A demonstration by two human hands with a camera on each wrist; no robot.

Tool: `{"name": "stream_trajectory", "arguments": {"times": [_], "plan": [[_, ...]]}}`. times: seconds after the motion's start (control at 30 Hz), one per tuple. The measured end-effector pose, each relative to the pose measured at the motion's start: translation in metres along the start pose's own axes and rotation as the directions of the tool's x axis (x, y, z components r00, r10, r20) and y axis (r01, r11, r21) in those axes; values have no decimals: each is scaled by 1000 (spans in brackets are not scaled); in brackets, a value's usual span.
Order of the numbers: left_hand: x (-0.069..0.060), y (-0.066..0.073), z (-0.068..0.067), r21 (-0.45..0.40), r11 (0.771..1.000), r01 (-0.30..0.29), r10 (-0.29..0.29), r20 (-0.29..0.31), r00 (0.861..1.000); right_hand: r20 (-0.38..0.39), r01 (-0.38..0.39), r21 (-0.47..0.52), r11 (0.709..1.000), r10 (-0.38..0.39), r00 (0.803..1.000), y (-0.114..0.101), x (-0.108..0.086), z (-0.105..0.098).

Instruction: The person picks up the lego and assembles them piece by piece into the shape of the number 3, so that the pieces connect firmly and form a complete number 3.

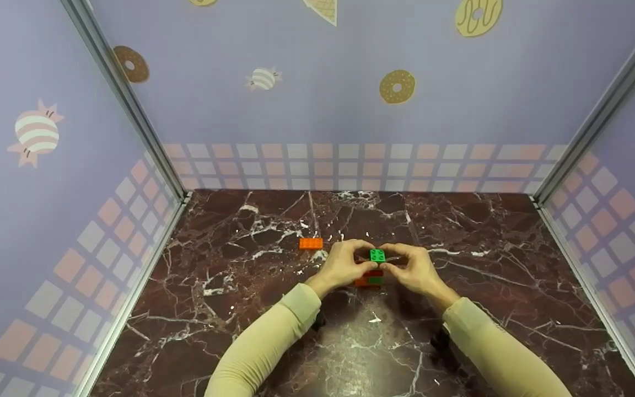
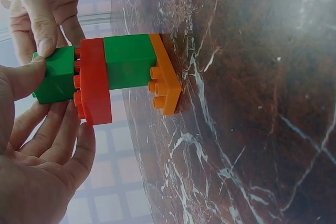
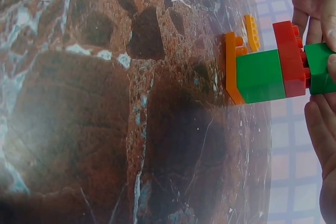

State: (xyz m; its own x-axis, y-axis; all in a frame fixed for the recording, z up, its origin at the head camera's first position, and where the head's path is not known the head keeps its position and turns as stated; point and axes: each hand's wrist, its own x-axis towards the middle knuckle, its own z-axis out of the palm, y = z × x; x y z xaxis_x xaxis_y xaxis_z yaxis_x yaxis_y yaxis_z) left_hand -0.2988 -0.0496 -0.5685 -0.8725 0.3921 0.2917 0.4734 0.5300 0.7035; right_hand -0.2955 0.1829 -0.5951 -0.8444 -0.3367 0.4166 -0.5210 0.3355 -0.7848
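Pinching from either side, the left hand (image 1: pixel 344 266) and right hand (image 1: pixel 414 270) both have the upper green brick (image 1: pixel 377 255) between their fingers, right at the red brick (image 2: pixel 96 85)! The head view gives us its top studs, while both wrist views catch red studs showing underneath, then the lower green brick (image 2: pixel 130 61) on the orange base brick (image 2: pixel 167 73). Off left on the marble table (image 1: pixel 361 353) lies a loose orange brick (image 1: pixel 311 243).

texts: none legible; labels: none legible; brands: none legible; numbers: none legible; signs: none legible
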Motion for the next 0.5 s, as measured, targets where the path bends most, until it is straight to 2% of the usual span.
{"name": "stream_trajectory", "arguments": {"times": [0.2,0.5], "plan": [[0,0,2,10,1000,-3,4,-6,1000,1,-8,-4,1000,8,1000,2,-2,1],[-2,1,4,-8,1000,-2,2,-8,1000,-17,57,-67,996,-58,998,5,-2,0]]}}
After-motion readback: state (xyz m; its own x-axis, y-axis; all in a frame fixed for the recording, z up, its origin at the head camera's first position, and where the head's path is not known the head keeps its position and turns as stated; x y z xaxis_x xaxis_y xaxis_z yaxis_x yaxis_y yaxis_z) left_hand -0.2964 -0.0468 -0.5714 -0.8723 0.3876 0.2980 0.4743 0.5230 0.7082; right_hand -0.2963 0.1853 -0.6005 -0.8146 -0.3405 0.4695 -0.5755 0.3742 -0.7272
